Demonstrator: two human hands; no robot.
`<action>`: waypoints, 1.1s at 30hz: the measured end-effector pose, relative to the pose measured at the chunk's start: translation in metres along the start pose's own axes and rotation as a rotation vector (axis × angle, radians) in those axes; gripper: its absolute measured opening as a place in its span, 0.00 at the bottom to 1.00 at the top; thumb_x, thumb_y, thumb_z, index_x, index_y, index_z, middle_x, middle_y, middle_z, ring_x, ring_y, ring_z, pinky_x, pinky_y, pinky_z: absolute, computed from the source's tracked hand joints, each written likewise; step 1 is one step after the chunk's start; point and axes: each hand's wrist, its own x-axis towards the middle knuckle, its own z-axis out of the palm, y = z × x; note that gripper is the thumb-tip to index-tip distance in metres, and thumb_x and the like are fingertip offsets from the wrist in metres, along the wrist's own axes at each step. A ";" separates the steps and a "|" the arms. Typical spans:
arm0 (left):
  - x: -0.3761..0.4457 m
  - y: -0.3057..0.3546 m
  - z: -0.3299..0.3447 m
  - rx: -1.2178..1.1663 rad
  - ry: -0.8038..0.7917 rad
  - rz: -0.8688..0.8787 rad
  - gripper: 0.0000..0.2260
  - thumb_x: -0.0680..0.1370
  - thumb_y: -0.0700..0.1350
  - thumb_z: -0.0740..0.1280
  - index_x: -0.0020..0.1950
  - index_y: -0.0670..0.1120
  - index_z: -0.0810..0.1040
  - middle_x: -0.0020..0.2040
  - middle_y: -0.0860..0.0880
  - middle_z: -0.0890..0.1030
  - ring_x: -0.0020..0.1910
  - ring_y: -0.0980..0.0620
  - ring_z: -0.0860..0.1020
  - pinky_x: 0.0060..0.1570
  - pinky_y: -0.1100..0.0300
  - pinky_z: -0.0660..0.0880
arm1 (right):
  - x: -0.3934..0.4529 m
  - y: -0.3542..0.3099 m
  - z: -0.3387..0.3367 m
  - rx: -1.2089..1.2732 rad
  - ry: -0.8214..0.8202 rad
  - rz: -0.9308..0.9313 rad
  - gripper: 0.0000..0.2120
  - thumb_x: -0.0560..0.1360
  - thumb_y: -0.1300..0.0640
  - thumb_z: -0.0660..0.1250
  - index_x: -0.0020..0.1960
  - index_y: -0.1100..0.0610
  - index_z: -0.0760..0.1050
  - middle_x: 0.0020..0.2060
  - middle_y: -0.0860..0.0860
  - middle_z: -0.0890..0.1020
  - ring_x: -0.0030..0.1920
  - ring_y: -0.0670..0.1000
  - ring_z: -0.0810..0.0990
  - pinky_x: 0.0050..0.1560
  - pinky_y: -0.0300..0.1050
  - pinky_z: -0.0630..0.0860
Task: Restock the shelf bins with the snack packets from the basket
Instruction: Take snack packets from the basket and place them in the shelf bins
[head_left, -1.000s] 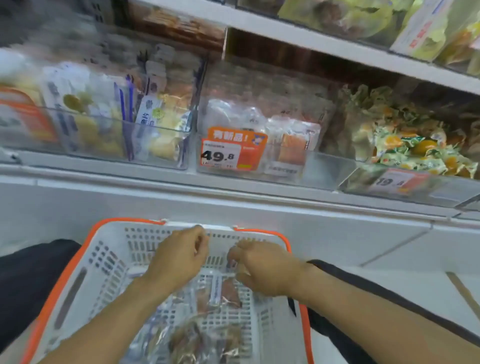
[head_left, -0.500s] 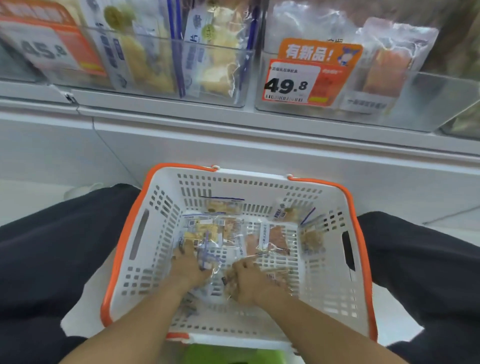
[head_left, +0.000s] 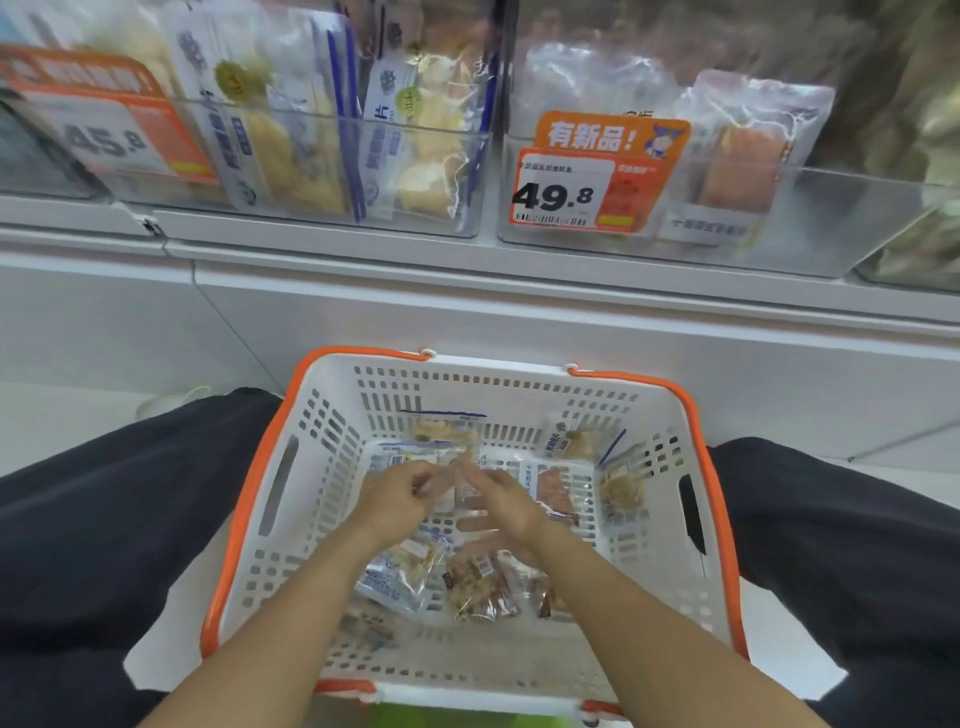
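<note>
- Clear, crinkly film is what I have between my hands in the head view: my left hand (head_left: 397, 499) and right hand (head_left: 498, 512) meet over the middle of the basket (head_left: 691, 618), both apparently pinching one small clear packet (head_left: 447, 486); motion blur keeps me from being sure of the right hand's hold.
- Risk, as I judge it: the slick film could slip from so light a pinch and drop back among the loose snack packets (head_left: 483, 584) on the basket floor.
- Another risk: the shelf bins (head_left: 779, 249) above hold different goods, so this packet could land in the wrong one, beside the 49.8 price tag (head_left: 582, 189).
- Those packets look small, transparent, showing pale or brown pieces and white labels.
</note>
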 end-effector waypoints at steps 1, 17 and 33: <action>-0.006 0.012 -0.001 -0.002 -0.030 0.047 0.14 0.79 0.57 0.66 0.42 0.48 0.78 0.32 0.57 0.75 0.32 0.59 0.72 0.38 0.64 0.68 | -0.002 -0.007 -0.004 0.090 -0.020 0.000 0.31 0.74 0.35 0.69 0.66 0.55 0.71 0.62 0.60 0.78 0.53 0.60 0.84 0.43 0.55 0.84; -0.040 0.069 -0.047 -0.561 -0.124 0.149 0.11 0.78 0.44 0.70 0.58 0.43 0.81 0.51 0.42 0.85 0.48 0.43 0.83 0.47 0.51 0.80 | -0.086 -0.107 -0.051 -0.173 -0.037 -0.496 0.13 0.74 0.56 0.76 0.54 0.63 0.83 0.40 0.53 0.86 0.39 0.49 0.83 0.38 0.41 0.76; -0.058 0.122 -0.064 -0.678 0.235 0.344 0.15 0.74 0.49 0.73 0.59 0.48 0.79 0.54 0.48 0.85 0.54 0.50 0.83 0.55 0.54 0.79 | -0.161 -0.171 -0.014 -0.140 0.355 -1.191 0.01 0.75 0.60 0.74 0.46 0.57 0.83 0.41 0.51 0.86 0.45 0.52 0.85 0.49 0.44 0.80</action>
